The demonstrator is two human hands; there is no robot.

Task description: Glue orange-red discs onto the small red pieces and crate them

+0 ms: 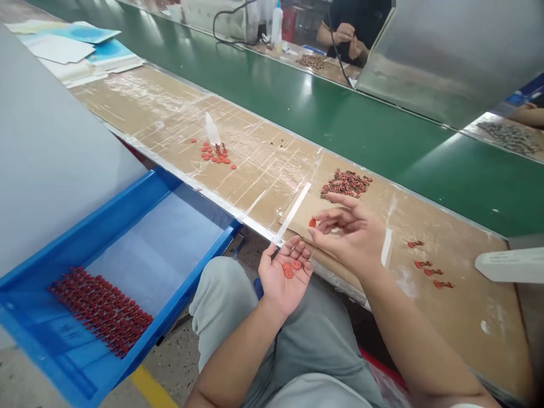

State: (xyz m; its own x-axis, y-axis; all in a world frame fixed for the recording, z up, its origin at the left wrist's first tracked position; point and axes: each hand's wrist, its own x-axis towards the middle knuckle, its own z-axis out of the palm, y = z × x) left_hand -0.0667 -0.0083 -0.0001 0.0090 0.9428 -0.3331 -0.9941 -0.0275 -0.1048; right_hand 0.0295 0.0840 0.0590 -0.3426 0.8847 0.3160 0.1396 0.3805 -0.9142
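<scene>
My left hand [285,277] is palm up above my lap, its fingers loosely spread. A few small orange-red discs [288,273] with tiny holes rest on that palm. Just above and to the right, my right hand [346,229] pinches one orange-red disc [313,223] between thumb and fingertip. Beyond the right hand lies a pile of small dark red and metallic parts [346,184] on the cardboard-covered bench. Several red pieces with metal stems [433,272] lie apart on the bench to the right.
A blue tray [191,280] at lower left holds rows of red parts [106,311]. More discs [216,158] surround a white pointed bottle tip [212,130]. A green conveyor belt [276,85] runs behind the bench. Across it, a co-worker's hands [351,42] are near a pile of parts.
</scene>
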